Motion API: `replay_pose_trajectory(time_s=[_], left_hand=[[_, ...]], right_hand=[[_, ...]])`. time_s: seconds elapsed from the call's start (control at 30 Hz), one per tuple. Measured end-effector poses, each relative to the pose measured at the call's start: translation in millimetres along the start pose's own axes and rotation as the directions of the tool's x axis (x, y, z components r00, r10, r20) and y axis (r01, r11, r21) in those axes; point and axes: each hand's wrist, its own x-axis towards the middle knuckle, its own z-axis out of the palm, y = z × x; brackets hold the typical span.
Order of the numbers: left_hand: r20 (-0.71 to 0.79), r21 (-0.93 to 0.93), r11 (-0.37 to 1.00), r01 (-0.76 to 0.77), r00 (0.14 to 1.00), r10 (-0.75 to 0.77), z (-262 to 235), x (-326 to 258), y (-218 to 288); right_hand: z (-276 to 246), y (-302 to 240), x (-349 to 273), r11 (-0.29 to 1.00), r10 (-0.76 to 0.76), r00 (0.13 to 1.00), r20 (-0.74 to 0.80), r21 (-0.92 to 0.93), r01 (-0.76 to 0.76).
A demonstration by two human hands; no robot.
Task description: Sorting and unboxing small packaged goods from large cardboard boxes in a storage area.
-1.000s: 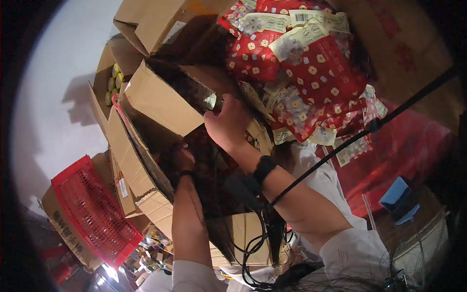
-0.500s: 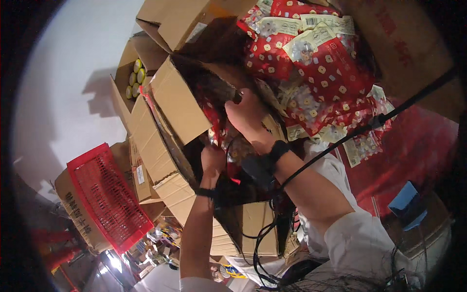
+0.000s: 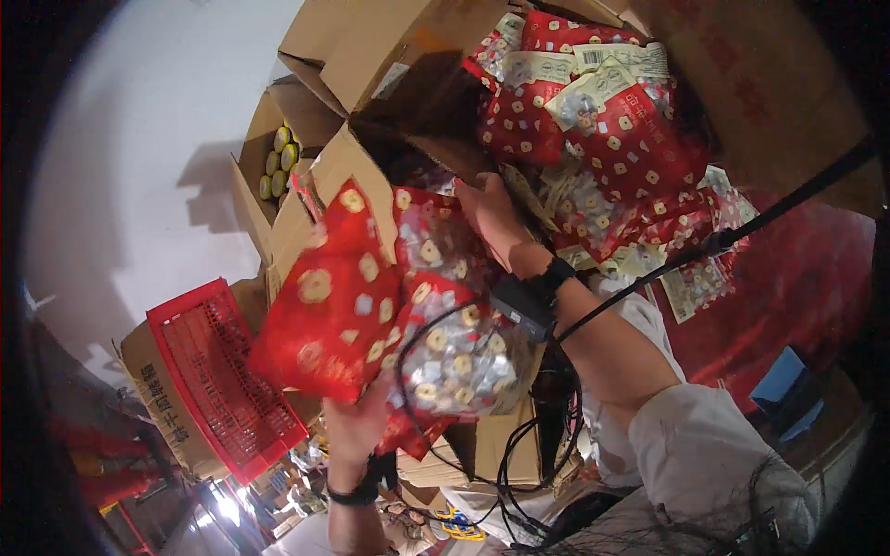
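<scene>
My left hand (image 3: 357, 428) grips the lower edge of a large red snack bag (image 3: 329, 296) patterned with pale round shapes, lifted in front of an open cardboard box (image 3: 334, 176). A second red bag with a clear window (image 3: 454, 352) hangs against it, showing small wrapped pieces inside. My right hand (image 3: 491, 215) reaches over the box's mouth and rests on the upper edge of that windowed bag. A dark band and a small black device sit on my right wrist (image 3: 538, 292), with black cables trailing down.
A heap of the same red bags (image 3: 603, 139) lies at the upper right on more cardboard. Another open box holds yellow-green cans (image 3: 278, 157). A red plastic crate (image 3: 218, 371) leans on a box at the lower left. A red surface (image 3: 797, 287) spreads at right.
Both hands were deep inside the open box. Now the red bags are out of it and fill the middle of the view, with my left hand lower and holding the big one.
</scene>
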Motion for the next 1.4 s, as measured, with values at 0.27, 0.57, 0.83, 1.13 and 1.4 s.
replay_pose_trajectory(time_s=[0.27,0.57,0.83,1.13,1.4], left_hand=[[-0.316,-0.027,0.99,-0.135,0.941,0.12,-63,8,52],[-0.487,-0.167,0.973,-0.16,0.871,0.059,-49,71,98],[-0.411,-0.082,0.98,-0.18,0.902,0.132,4,135,118],[0.091,-0.616,0.784,-0.076,0.982,0.167,96,207,103],[0.146,-0.655,0.705,0.27,0.962,-0.233,70,175,-43]], right_hand=[[-17,-16,-18,0.879,-0.381,0.917,0.119,-0.262,0.399],[-13,-39,-50,0.984,-0.014,0.949,0.315,-0.163,0.069],[-11,7,-51,0.612,-0.621,0.708,0.335,-0.358,0.706],[19,-4,-28,0.801,-0.386,0.922,0.017,-0.491,0.344],[26,3,-25,0.849,-0.405,0.898,-0.171,-0.435,0.3]])
